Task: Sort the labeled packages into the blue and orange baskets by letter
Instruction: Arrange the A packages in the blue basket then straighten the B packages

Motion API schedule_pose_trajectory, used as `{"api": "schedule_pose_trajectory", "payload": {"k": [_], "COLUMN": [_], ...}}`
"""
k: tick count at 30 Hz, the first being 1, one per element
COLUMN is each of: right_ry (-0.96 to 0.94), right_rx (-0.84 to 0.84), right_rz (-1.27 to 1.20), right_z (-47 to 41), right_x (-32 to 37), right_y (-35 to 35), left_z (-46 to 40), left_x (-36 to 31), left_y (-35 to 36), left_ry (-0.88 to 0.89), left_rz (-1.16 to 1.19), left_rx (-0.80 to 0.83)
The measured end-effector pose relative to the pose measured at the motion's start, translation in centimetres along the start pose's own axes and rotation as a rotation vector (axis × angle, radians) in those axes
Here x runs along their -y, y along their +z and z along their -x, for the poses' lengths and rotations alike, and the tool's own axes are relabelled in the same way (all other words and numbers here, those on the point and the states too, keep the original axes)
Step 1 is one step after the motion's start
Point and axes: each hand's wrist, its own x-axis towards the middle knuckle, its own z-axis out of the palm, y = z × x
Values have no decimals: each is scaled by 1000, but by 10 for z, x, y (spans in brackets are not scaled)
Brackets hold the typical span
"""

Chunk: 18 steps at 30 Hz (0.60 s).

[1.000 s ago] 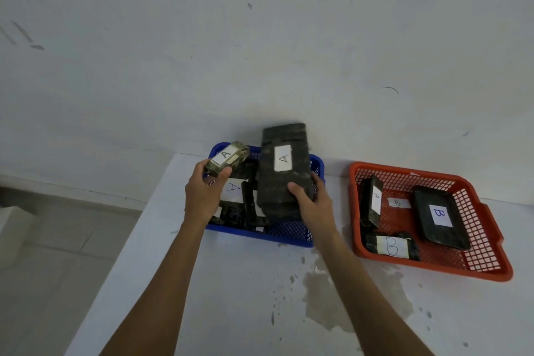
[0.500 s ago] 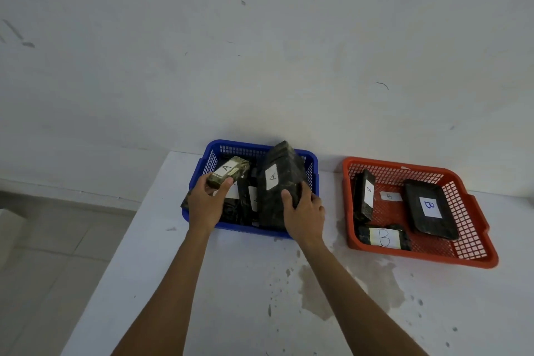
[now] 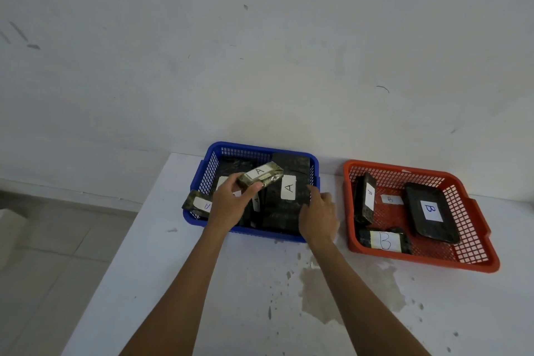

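Sorting is judged nearly complete. Several dark packages marked A are seen lying in the blue basket (image 3: 202, 176), and packages marked B in the orange basket (image 3: 474, 211); no package is seen on the table (image 3: 231, 298). A small package (image 3: 260, 176) marked A is pinched between thumb and fingers of the left hand (image 3: 231, 205), held above the blue basket and not yet released. The large package (image 3: 289, 191) stands in that basket, just beside the loosely spread fingers of the right hand (image 3: 318, 214); contact cannot be told.

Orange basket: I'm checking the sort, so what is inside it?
The orange basket holds three dark packages: two labeled B, and one upright whose letter is unclear. A small B slip lies on the floor.
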Motion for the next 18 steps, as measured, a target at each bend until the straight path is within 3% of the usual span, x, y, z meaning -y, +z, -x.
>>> {"api": "schedule_pose_trajectory", "payload": {"k": [2,4,6,9,14,18], "right_ry": [-35,86,181,144,19,-127], "right_rx": [9,238,359,269,199,210], "right_rz": [-346,-780,-954,-937,-655,-361], "right_z": [-1,-1,-5,-15,-36,-40], "right_x": [8,21,29,22,-16,-36], "right_y": [-1,-3,-3,-2,-10,-13], "left_z": [1,2,4,6,-11,-20], "left_x": [-1,0,1,7,25,32], "left_y": [5,8,10,8,2,13], "left_ry": [25,53,73,77,-150,-234], "left_rz": [-6,-16,-26,-27,-140,-398], "left_rx": [38,96,195,299,21,163]}}
